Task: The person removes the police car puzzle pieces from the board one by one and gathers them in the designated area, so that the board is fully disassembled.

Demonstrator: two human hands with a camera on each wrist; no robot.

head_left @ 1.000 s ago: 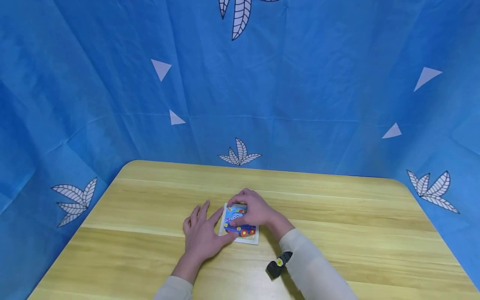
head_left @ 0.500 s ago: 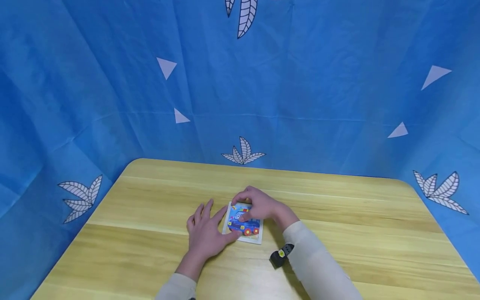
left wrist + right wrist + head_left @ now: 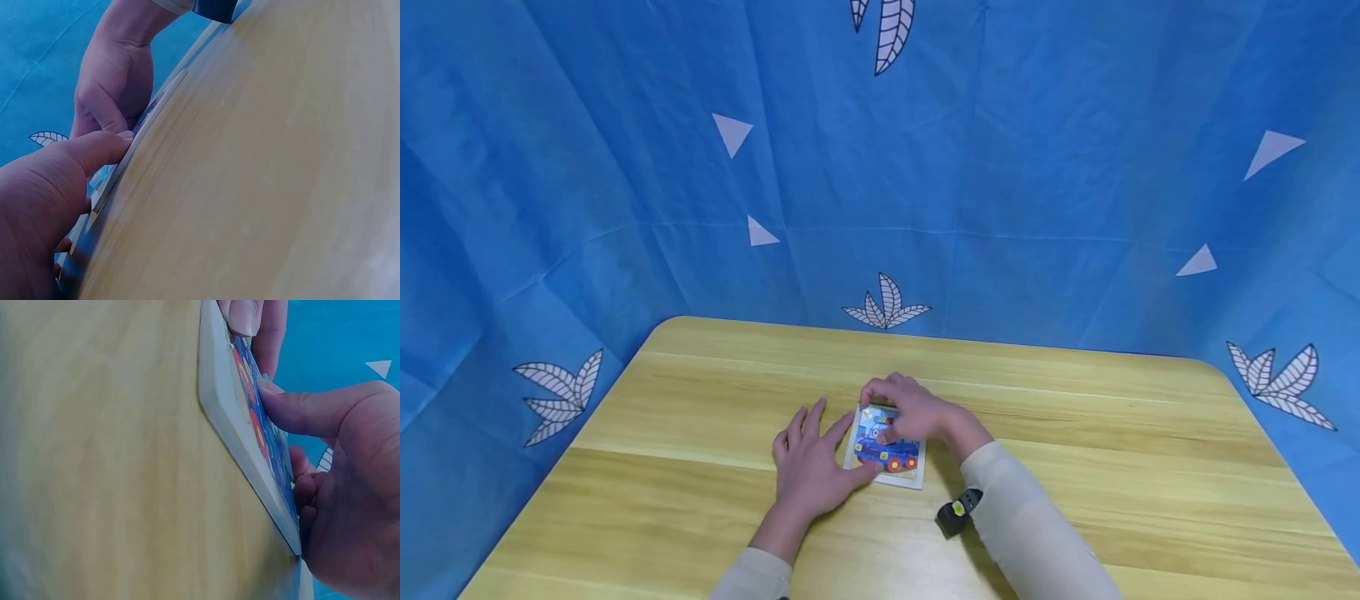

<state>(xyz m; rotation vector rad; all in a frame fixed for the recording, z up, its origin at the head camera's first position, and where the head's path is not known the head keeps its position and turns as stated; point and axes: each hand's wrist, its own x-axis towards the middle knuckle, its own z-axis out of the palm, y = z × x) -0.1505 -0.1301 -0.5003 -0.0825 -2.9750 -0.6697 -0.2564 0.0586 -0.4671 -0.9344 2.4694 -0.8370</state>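
A small square picture board (image 3: 906,481) with a white rim and a blue vehicle with red wheels lies flat on the table. My left hand (image 3: 811,475) is spread at its left side, the thumb on the front rim and the index finger along the left edge. From the right, my right hand (image 3: 913,412) bends over the far part, its index fingertip at the far left corner and its thumb on the picture. In the right wrist view, the right thumb (image 3: 306,412) rests on the picture (image 3: 259,419); a left fingertip touches the near rim. Both hands hide parts of the picture.
The light wooden table (image 3: 1112,467) extends around the board. A blue cloth (image 3: 1037,167) with white leaves and triangles hangs behind and at both sides. A black device (image 3: 953,518) is strapped at the right wrist.
The head view has shifted slightly. Relative to the board, my right thumb has moved a little right and away from the front, uncovering some of the picture. My left hand keeps its place.
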